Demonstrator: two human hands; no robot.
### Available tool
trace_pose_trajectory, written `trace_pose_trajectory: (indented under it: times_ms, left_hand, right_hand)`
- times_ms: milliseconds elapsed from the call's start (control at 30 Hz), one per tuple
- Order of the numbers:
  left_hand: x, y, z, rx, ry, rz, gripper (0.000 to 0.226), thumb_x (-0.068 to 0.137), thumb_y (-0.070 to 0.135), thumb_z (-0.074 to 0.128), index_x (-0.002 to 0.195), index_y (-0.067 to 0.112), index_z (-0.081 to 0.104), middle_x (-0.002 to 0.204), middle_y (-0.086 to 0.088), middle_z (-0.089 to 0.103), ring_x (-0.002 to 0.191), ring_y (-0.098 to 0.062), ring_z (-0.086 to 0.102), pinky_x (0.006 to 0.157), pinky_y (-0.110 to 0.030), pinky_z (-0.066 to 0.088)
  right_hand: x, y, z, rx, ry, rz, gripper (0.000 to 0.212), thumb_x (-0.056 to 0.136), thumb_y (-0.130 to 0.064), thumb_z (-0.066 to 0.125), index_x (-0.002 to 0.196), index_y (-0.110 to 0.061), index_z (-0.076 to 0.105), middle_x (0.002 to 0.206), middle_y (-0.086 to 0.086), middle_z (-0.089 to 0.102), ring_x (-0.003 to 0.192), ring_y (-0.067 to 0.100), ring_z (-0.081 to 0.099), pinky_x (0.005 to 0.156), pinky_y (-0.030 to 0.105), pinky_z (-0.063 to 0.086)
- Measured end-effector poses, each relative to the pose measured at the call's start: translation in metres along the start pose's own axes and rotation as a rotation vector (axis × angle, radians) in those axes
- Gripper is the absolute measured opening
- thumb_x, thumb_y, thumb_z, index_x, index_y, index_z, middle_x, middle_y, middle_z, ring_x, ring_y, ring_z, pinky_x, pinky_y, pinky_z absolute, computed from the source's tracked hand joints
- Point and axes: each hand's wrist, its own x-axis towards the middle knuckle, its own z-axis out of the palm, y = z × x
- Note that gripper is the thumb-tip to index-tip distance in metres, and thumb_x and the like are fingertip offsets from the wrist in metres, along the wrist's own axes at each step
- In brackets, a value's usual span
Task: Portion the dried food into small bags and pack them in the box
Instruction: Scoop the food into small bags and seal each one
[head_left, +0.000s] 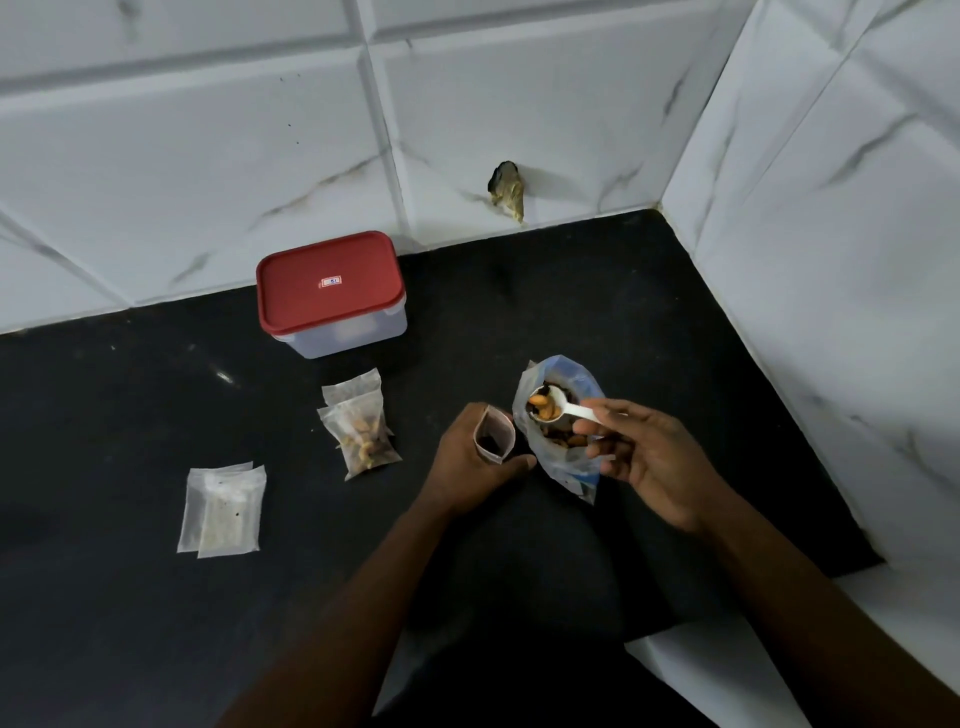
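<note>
Left hand (467, 462) is curled round a small bag (493, 434) of clear film, its mouth held open. White plastic spoon (561, 408), loaded with nuts, is pinched by the right hand (649, 457) over the crinkled, blue-printed supply bag (566, 462). Two filled bags (361, 434) and flat empty bags (223, 512) are laid to the left on the glossy black counter (156, 623). Rounded-rectangle box (332, 296), red lid on, is set near the tiled wall (208, 156); lid sticker (330, 282) unreadable.

left hand (470, 462) holds small bag (493, 434) | right hand (641, 460) lifts loaded spoon (558, 408) over big bag (563, 457)
</note>
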Motion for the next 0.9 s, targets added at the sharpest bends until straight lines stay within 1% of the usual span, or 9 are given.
trace_pose_trajectory:
  times_ms: [100, 167, 300, 433, 500, 567, 667, 767, 900]
  left_hand:
    - [-0.003, -0.001, 0.002, 0.047, -0.001, 0.01, 0.05, 0.075, 0.032, 0.089, 0.116, 0.029, 0.059, 0.115, 0.012, 0.063, 0.105, 0.0, 0.062, 0.087, -0.023, 0.052]
    - [-0.005, -0.003, 0.003, 0.053, -0.008, 0.026, 0.051, 0.075, 0.029, 0.09, 0.117, 0.027, 0.06, 0.115, 0.012, 0.062, 0.105, 0.0, 0.061, 0.088, -0.022, 0.051]
    - [-0.01, -0.004, 0.003, 0.037, 0.005, 0.047, 0.045, 0.076, 0.023, 0.089, 0.112, 0.026, 0.063, 0.109, 0.01, 0.065, 0.1, 0.0, 0.064, 0.086, -0.024, 0.054]
    - [-0.012, -0.004, 0.001, 0.02, -0.019, 0.034, 0.042, 0.078, 0.016, 0.087, 0.11, 0.029, 0.064, 0.107, 0.009, 0.07, 0.099, -0.002, 0.068, 0.086, -0.028, 0.058]
    - [-0.013, -0.003, 0.001, 0.012, -0.03, 0.021, 0.047, 0.08, 0.014, 0.085, 0.117, 0.029, 0.062, 0.114, 0.01, 0.069, 0.105, 0.0, 0.066, 0.089, -0.024, 0.055]
    - [-0.014, -0.003, 0.001, 0.007, -0.017, -0.003, 0.054, 0.081, 0.014, 0.084, 0.124, 0.031, 0.057, 0.121, 0.013, 0.065, 0.11, 0.004, 0.062, 0.09, -0.015, 0.05]
    - [-0.017, -0.005, 0.0, 0.022, 0.023, 0.022, 0.053, 0.079, 0.015, 0.086, 0.119, 0.036, 0.057, 0.116, 0.017, 0.065, 0.109, 0.012, 0.06, 0.086, -0.006, 0.047]
    - [-0.019, -0.008, -0.001, 0.015, 0.045, 0.054, 0.053, 0.078, 0.015, 0.087, 0.116, 0.039, 0.059, 0.114, 0.018, 0.067, 0.11, 0.011, 0.061, 0.089, -0.006, 0.047]
    - [-0.02, -0.008, -0.004, -0.004, 0.046, 0.052, 0.053, 0.078, 0.018, 0.088, 0.116, 0.039, 0.058, 0.114, 0.018, 0.066, 0.109, 0.01, 0.061, 0.088, -0.007, 0.048]
  right_hand:
    - [-0.006, 0.005, 0.015, -0.15, -0.08, -0.038, 0.025, 0.099, -0.015, 0.058, 0.12, -0.012, 0.07, 0.105, 0.014, 0.076, 0.083, 0.02, 0.071, 0.067, 0.029, 0.058]
    - [-0.007, 0.008, 0.025, -0.215, -0.105, -0.06, 0.023, 0.098, -0.014, 0.06, 0.118, -0.012, 0.071, 0.103, 0.014, 0.076, 0.083, 0.021, 0.071, 0.068, 0.029, 0.058]
    - [-0.006, 0.015, 0.039, -0.401, -0.073, -0.113, 0.02, 0.096, -0.011, 0.066, 0.114, -0.015, 0.073, 0.096, 0.008, 0.078, 0.079, 0.018, 0.072, 0.066, 0.028, 0.06]
    - [-0.005, 0.026, 0.042, -0.753, 0.013, -0.295, 0.02, 0.092, -0.014, 0.072, 0.107, -0.027, 0.076, 0.085, -0.001, 0.077, 0.077, 0.011, 0.073, 0.067, 0.024, 0.061]
    - [-0.004, 0.031, 0.041, -0.909, 0.031, -0.379, 0.021, 0.093, -0.018, 0.071, 0.11, -0.03, 0.075, 0.094, -0.012, 0.075, 0.082, 0.003, 0.071, 0.076, 0.02, 0.059]
    - [-0.004, 0.035, 0.039, -1.023, 0.052, -0.465, 0.021, 0.094, -0.019, 0.069, 0.113, -0.029, 0.074, 0.106, -0.019, 0.069, 0.097, -0.005, 0.066, 0.089, 0.013, 0.05]
    - [-0.003, 0.041, 0.035, -1.029, 0.069, -0.575, 0.021, 0.094, -0.016, 0.07, 0.111, -0.028, 0.074, 0.108, -0.016, 0.07, 0.102, -0.01, 0.062, 0.093, 0.003, 0.042]
    - [-0.001, 0.047, 0.031, -1.062, 0.079, -0.676, 0.027, 0.093, -0.011, 0.07, 0.108, -0.033, 0.07, 0.106, -0.021, 0.065, 0.101, -0.013, 0.059, 0.095, 0.008, 0.045]
    - [-0.002, 0.045, 0.028, -1.112, 0.08, -0.818, 0.022, 0.093, -0.017, 0.068, 0.113, -0.027, 0.073, 0.112, -0.018, 0.067, 0.11, -0.006, 0.061, 0.098, 0.01, 0.043]
